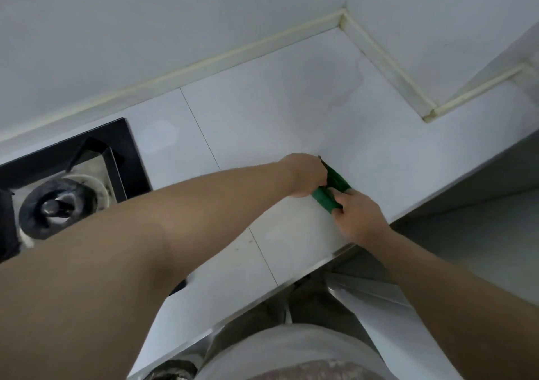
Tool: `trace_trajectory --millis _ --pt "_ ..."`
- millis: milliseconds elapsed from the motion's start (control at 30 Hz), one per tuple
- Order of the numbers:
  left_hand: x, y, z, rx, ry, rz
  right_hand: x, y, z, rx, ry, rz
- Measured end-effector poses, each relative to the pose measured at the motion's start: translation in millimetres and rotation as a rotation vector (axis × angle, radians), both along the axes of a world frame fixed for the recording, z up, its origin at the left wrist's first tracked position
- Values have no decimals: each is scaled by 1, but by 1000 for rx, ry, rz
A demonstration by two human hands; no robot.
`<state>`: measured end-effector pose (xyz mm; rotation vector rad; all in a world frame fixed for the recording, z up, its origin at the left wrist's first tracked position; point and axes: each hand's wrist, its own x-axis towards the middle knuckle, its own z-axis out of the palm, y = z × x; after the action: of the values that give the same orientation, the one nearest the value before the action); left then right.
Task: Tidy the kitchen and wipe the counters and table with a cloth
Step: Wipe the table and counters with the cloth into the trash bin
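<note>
**Two hands are closing on one green cloth, right of the hob**

Two-thirds of the view is being filled by the pale tiled surface (262, 117), with the black hob (73, 161) sitting at its left end. Both bare forearms are reaching out past the hob, to its right, and meeting well apart from it.

The left hand (304, 177) is lying on the side nearer the hob. The right hand (363, 215) is coming in from the side farther from the hob and closer to the person.

Between them the cloth (328, 197) is lying on the surface, folded or rolled into a short thick band. Its long axis seems to be running slantwise. One end is pointing up and back on the hob's side, under the left hand. The other is pointing away from the hob, toward the person, into the right hand. Neither hand is nearer; both are touching it, one at each end.

The right hand's fingers (348, 204) are pinching the near end. The left hand's fingers are curling over the far end and seem to be grasping it, though their tips are hidden.

My guess is that the coming move is either another fold along that axis or a first wiping stroke across the surface.
</note>
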<state>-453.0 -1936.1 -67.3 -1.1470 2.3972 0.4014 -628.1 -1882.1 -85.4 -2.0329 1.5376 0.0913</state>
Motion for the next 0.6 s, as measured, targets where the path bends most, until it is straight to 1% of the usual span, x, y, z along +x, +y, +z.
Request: trace_trajectory --millis 133,200,300,500,533,600 --pt "23 6 1 14 11 -139 34 36 -9 54 -42 -34" --pt "39 11 5 12 1 -166 56 52 -12 13 -5 -20" --pt "60 21 5 37 -26 -185 86 68 -14 10 -36 -32" --pt "115 41 -4 49 -73 -163 128 83 -23 -10 -21 78" --pt "121 45 -3 57 -79 -154 135 85 -24 -3 -29 89" --pt "135 53 -4 73 -75 -105 151 90 -20 67 -92 44"
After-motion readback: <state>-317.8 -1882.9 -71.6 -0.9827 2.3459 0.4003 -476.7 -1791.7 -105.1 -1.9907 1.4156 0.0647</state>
